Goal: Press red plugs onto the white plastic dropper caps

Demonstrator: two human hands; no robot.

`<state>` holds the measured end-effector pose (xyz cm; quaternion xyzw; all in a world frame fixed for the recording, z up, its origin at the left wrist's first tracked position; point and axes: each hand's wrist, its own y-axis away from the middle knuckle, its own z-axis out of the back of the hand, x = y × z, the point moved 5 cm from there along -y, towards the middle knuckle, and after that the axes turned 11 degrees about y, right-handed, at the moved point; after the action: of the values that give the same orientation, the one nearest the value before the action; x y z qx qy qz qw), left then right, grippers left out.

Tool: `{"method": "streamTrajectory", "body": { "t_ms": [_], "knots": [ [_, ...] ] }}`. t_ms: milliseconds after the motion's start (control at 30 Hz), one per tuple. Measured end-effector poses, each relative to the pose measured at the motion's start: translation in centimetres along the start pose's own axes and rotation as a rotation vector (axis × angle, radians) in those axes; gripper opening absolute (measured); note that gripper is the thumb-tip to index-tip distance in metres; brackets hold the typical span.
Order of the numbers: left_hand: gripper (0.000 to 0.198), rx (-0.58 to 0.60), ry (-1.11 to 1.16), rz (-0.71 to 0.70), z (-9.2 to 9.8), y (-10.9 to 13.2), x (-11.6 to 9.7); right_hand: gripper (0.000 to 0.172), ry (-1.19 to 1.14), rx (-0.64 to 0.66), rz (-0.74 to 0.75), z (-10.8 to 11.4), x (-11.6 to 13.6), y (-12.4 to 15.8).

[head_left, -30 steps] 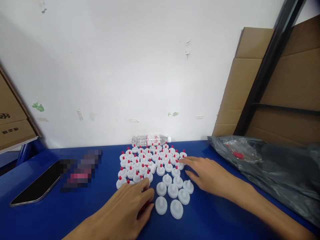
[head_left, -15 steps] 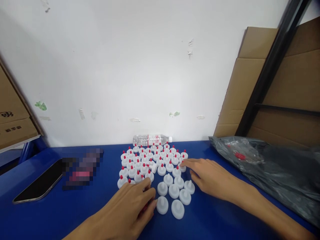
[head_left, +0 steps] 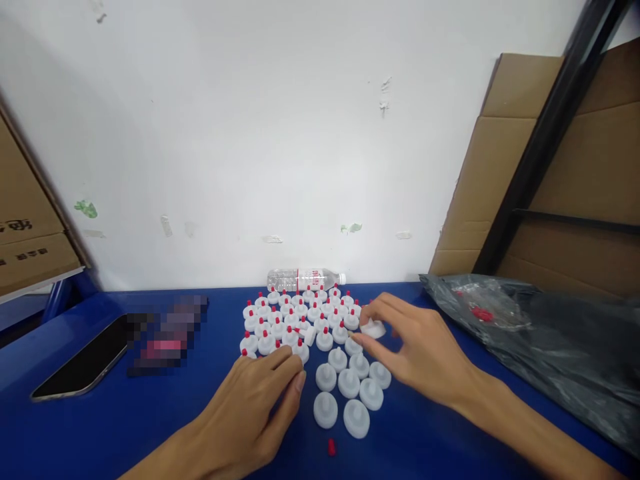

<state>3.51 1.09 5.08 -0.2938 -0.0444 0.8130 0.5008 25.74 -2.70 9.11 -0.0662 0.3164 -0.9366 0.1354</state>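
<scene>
My right hand [head_left: 417,350] has its thumb and fingers around a tilted white nozzle cap [head_left: 373,329] at the right edge of the group. My left hand [head_left: 257,407] is closed, fingers curled, beside the front left caps; whatever lies inside it is hidden. Several white nozzle caps with red tips [head_left: 325,340] stand close together behind both hands. Between the hands are several white caps with bare nozzles [head_left: 349,383]. One small red tip [head_left: 332,447] lies loose on the blue table in front of them. A white piece with a red tip [head_left: 309,335] lies sideways among the caps.
A clear plastic bottle [head_left: 305,279] lies against the wall behind the caps. On the left are a phone [head_left: 83,360] and a blurred-out item [head_left: 170,337]. A dark plastic sheet [head_left: 560,353] on the right carries a clear bag of red pieces [head_left: 483,313]. Cardboard [head_left: 500,160] leans at the right.
A loose red tip now shows on the table near the front. My right hand has risen and closed around a cap it was touching. My left hand has shifted slightly left.
</scene>
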Motion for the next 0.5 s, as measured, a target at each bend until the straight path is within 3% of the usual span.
{"method": "streamTrajectory", "body": {
  "t_ms": [133,267,400,500],
  "knots": [
    [0.013,-0.053,-0.011,-0.035,0.1,0.4,-0.6,0.007,-0.085,0.052,0.270,-0.5,2.7,0.8],
    [0.013,-0.043,-0.032,-0.091,-0.4,0.6,-0.9,0.014,-0.123,0.067,0.515,-0.7,5.4,1.9],
    [0.001,-0.048,-0.090,-0.225,-1.0,1.0,-1.4,0.017,-0.076,-0.059,0.605,0.0,7.4,2.5],
    [0.013,-0.082,-0.127,-0.346,-0.9,1.2,-2.2,0.030,-0.026,-0.132,0.635,0.3,8.2,2.7]
  ]
}}
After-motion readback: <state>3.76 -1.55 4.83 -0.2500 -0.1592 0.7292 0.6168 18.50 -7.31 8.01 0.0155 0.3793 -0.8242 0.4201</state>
